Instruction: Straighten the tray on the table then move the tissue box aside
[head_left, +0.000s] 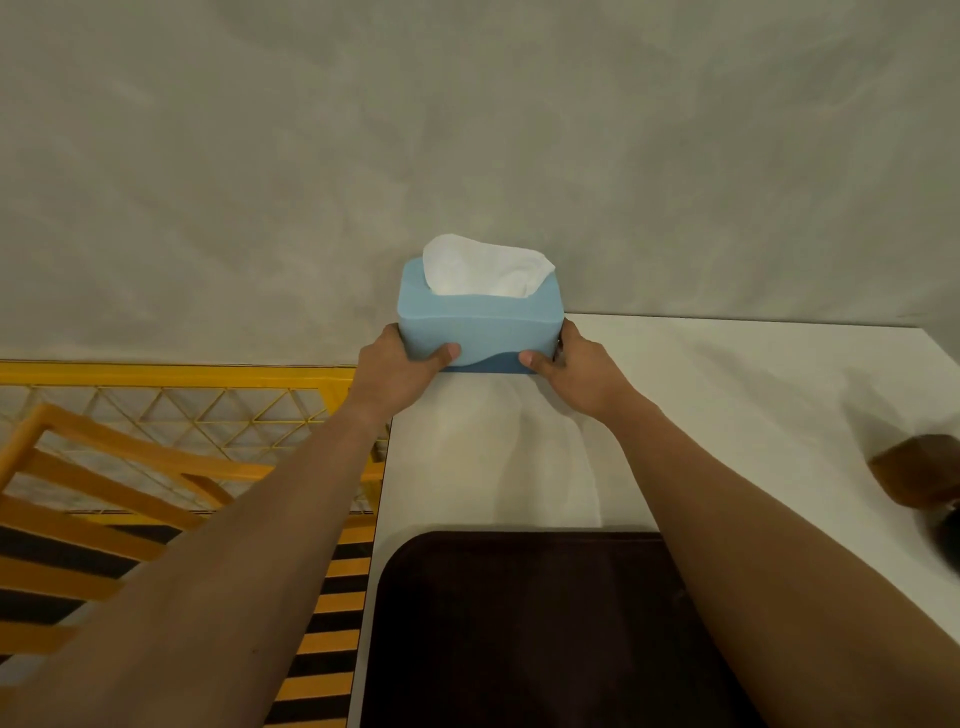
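Grey wall (467, 130) fills the space behind a white table (727, 374). Your two hands hold the blue tissue box (480, 325) at the far left corner of the table, right up by the wall. Your left hand (397, 371) wraps the left end of the box, with the thumb pressed on the front. Your right hand (574, 371) wraps the right end the same way. Your other fingers go around the ends, so you cannot see them. A white tissue (485, 267) sticks up out of the top. No words show on the box.

The dark brown tray (519, 623) lies near you on the table, and your arms pass over it. Its near edge is cut off at the bottom. At the right edge sits a brown blurry thing (919, 470); what it is cannot be told. Beside the table on the left stands a yellow rail (171, 374).
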